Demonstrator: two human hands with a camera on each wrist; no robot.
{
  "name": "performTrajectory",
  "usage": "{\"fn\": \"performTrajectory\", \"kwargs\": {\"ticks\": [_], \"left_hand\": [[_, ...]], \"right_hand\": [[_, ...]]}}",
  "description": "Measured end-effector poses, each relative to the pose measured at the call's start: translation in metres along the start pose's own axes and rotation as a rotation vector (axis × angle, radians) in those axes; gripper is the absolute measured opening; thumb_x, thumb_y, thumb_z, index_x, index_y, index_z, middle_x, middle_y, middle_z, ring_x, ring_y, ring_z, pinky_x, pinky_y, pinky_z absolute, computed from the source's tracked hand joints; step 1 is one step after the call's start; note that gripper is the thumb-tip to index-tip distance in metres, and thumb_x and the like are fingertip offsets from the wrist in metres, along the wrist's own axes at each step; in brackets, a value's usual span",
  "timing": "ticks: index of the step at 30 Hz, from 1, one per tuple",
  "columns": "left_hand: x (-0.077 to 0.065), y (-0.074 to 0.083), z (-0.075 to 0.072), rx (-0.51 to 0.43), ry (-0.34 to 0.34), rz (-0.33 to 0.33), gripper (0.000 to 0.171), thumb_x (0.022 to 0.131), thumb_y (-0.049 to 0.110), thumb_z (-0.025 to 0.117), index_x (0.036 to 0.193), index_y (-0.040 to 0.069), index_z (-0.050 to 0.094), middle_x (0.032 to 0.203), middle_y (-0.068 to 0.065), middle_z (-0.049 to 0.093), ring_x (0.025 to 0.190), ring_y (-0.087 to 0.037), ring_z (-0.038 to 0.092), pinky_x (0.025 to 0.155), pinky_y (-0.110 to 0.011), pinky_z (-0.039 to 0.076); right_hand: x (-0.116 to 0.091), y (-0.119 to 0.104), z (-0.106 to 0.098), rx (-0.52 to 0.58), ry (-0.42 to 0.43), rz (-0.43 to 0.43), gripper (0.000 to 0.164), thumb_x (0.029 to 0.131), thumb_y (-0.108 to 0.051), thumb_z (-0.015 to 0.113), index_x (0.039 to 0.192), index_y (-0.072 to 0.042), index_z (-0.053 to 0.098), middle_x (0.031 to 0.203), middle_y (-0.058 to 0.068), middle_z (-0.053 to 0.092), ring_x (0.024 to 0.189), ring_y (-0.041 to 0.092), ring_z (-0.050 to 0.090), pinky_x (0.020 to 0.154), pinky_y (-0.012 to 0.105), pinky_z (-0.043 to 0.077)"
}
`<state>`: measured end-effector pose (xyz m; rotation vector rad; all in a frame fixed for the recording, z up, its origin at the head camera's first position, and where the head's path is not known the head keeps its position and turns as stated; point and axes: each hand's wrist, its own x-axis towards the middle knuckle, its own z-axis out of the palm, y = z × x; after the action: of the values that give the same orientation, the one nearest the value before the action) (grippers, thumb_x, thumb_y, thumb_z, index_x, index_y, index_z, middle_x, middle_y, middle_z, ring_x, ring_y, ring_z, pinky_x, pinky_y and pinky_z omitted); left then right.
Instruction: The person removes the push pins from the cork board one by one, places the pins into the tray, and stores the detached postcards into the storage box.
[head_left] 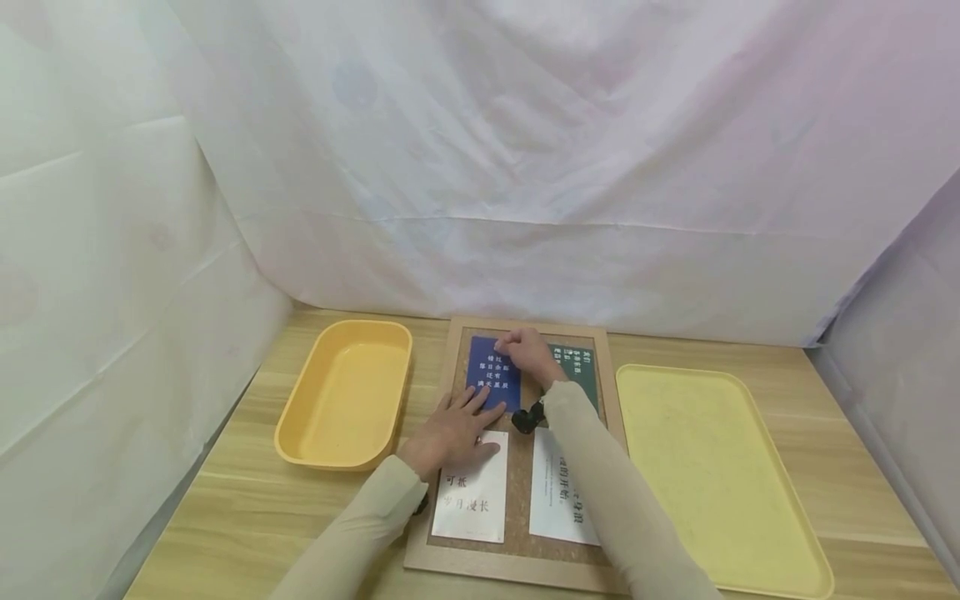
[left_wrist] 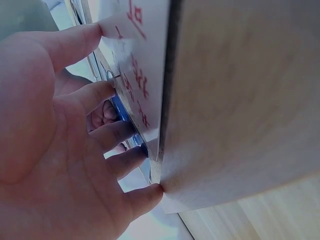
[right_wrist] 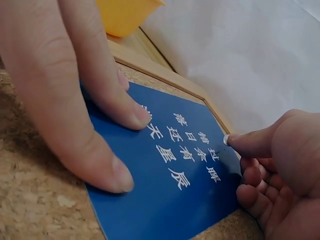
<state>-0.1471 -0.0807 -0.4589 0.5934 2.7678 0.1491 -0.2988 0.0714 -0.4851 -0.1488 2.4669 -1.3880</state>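
A blue card with white characters lies on a framed cork board. My left hand spreads its fingers, the fingertips pressing on the card's lower part and the thumb over a white card with red characters. At the blue card's top edge, my right hand pinches a small white pushpin, thumb tip against it and the other fingers curled. In the left wrist view, the left fingers reach across the board's side. The pin's point is hidden.
A green card lies at the board's upper right, partly behind my right wrist. Another white card sits below it, half covered by the sleeve. A deep yellow tray stands left of the board, a flat yellow tray right. White cloth hangs behind.
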Motion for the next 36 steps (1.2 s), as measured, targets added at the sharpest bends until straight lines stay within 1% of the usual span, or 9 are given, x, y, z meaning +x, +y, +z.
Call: {"fn": "performTrajectory", "kwargs": {"ticks": [7, 13, 19, 25, 32, 34, 36], "left_hand": [[0.0018, 0.0003, -0.0002, -0.001, 0.007, 0.005, 0.062, 0.093, 0.053, 0.045, 0.147, 0.028, 0.028, 0.156, -0.007, 0.016, 0.143, -0.031, 0.012, 0.114, -0.053, 0.012], [0.0038, -0.0001, 0.0019, 0.0, 0.002, 0.009, 0.063, 0.092, 0.054, 0.045, 0.147, 0.029, 0.029, 0.156, -0.006, 0.017, 0.143, -0.031, 0.013, 0.114, -0.053, 0.013], [0.005, 0.0011, 0.0018, -0.007, 0.004, 0.006, 0.063, 0.092, 0.054, 0.046, 0.147, 0.029, 0.029, 0.156, -0.006, 0.017, 0.143, -0.03, 0.012, 0.114, -0.053, 0.013], [0.0062, 0.0015, 0.0008, -0.006, 0.01, 0.008, 0.062, 0.092, 0.054, 0.046, 0.147, 0.029, 0.029, 0.156, -0.006, 0.017, 0.143, -0.03, 0.013, 0.114, -0.053, 0.013], [0.0066, 0.0013, 0.0003, -0.005, 0.001, 0.011, 0.062, 0.093, 0.054, 0.044, 0.147, 0.029, 0.027, 0.156, -0.005, 0.015, 0.143, -0.03, 0.011, 0.115, -0.052, 0.011], [0.0071, 0.0008, 0.0005, -0.006, 0.001, 0.011, 0.062, 0.093, 0.053, 0.045, 0.147, 0.029, 0.028, 0.156, -0.006, 0.016, 0.143, -0.03, 0.012, 0.114, -0.052, 0.011], [0.0079, 0.0001, 0.0008, -0.005, 0.002, 0.01, 0.062, 0.092, 0.054, 0.045, 0.147, 0.029, 0.028, 0.156, -0.006, 0.016, 0.143, -0.03, 0.012, 0.114, -0.052, 0.011]], "right_hand": [[-0.0005, 0.0033, -0.0009, 0.012, 0.016, -0.02, 0.018, 0.092, -0.026, 0.058, 0.096, -0.013, 0.07, 0.1, 0.005, 0.063, 0.093, 0.022, 0.057, 0.086, 0.041, 0.046], [-0.0011, 0.0067, -0.0022, 0.015, 0.022, -0.037, 0.018, 0.093, -0.027, 0.057, 0.096, -0.015, 0.069, 0.102, 0.004, 0.063, 0.091, 0.021, 0.055, 0.079, 0.035, 0.046], [-0.002, 0.0069, -0.0036, 0.027, 0.019, -0.044, 0.018, 0.093, -0.028, 0.056, 0.096, -0.015, 0.069, 0.102, 0.003, 0.063, 0.09, 0.02, 0.055, 0.077, 0.034, 0.046], [-0.0027, 0.0045, -0.004, -0.006, 0.014, -0.063, 0.018, 0.093, -0.028, 0.056, 0.097, -0.015, 0.068, 0.102, 0.003, 0.062, 0.09, 0.021, 0.056, 0.081, 0.037, 0.046], [-0.0058, 0.0029, -0.0048, -0.017, 0.011, -0.074, 0.017, 0.094, -0.028, 0.056, 0.097, -0.015, 0.067, 0.107, 0.002, 0.062, 0.101, 0.021, 0.055, 0.095, 0.046, 0.043], [-0.0066, 0.0023, -0.0049, -0.02, 0.013, -0.08, 0.018, 0.094, -0.027, 0.056, 0.098, -0.015, 0.067, 0.106, 0.003, 0.063, 0.1, 0.021, 0.056, 0.093, 0.045, 0.044], [-0.0067, 0.0024, -0.0048, -0.02, 0.018, -0.084, 0.018, 0.094, -0.027, 0.056, 0.098, -0.014, 0.067, 0.103, 0.003, 0.063, 0.096, 0.02, 0.056, 0.088, 0.041, 0.046]]}}
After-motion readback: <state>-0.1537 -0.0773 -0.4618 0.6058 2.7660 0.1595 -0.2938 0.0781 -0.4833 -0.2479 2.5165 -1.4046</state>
